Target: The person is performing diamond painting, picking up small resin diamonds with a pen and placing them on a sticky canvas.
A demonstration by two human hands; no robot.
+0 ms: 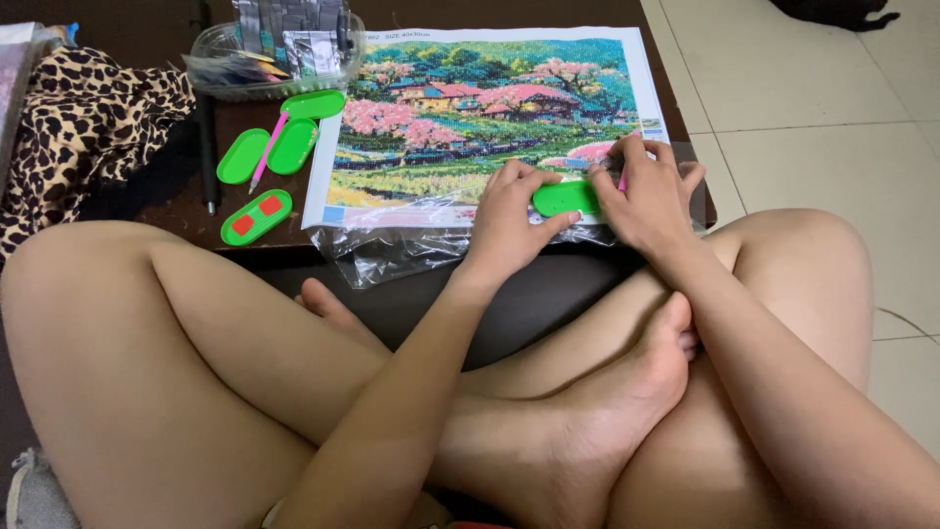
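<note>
I see bright green trays (279,147), one (257,216) holding red squares, and a pink pen (266,152). The picture (470,108) shows pink trees and green fields. The cloth (83,122) is leopard-spotted.

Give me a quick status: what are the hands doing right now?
Left hand steadies green tray on the picture canvas. Right hand grips pink pen at the tray. Spare green trays lie off to the left, clear of both hands.

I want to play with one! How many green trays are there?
5. One green tray sits between the left hand and right hand. Four lie left of the picture canvas. More may be hidden.
</note>
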